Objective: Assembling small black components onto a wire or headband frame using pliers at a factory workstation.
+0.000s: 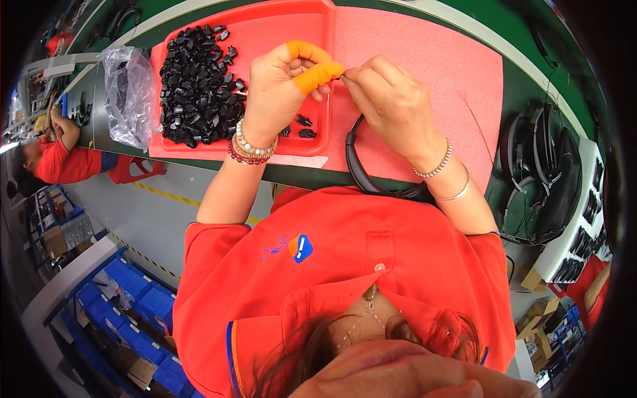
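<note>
My left hand (pixel 275 86), with orange covers on its thumb and a finger, is raised over the right part of a red tray (pixel 321 126). Its covered fingertips are pinched together and meet those of my right hand (pixel 391 99). Right thumb and fingers are closed in a pinch too. A tiny dark bit shows where the fingertips meet; its kind is hidden. Many small black plastic parts (pixel 199 93) lie heaped in the tray's left side, a few loose ones (pixel 306 133) near its front. Below my right wrist lies a curved black headband (pixel 358 162).
Pink foam sheet (pixel 424 46) covers the green bench. A clear plastic bag (pixel 129 96) sits left of the tray. Several black headbands (pixel 531 152) are piled at the right, beside a white rack (pixel 570 245) of black parts. Another person in red (pixel 70 159) sits far left.
</note>
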